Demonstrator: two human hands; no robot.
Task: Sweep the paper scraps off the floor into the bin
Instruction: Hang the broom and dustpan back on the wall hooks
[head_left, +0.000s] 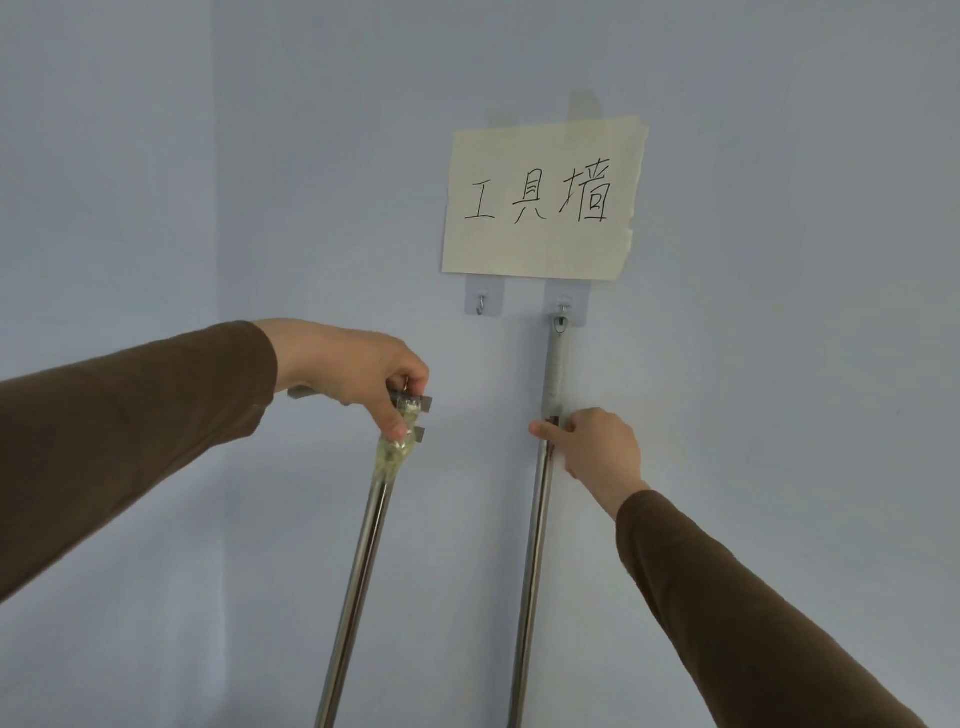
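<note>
Two long metal tool handles stand against a pale blue wall. My left hand (363, 371) pinches the taped top of the left handle (358, 571), which is off its hook and leans left. The empty left hook (483, 302) is above and to the right of that hand. The right handle (535, 561) hangs by its ring from the right hook (562, 306). My right hand (597, 441) grips this handle just below its grey wrapped top. The tools' lower ends, the paper scraps and the bin are out of view.
A paper sign (543, 200) with handwritten characters is taped to the wall above the two hooks. Bare wall (779, 364) lies on both sides. The floor is not in view.
</note>
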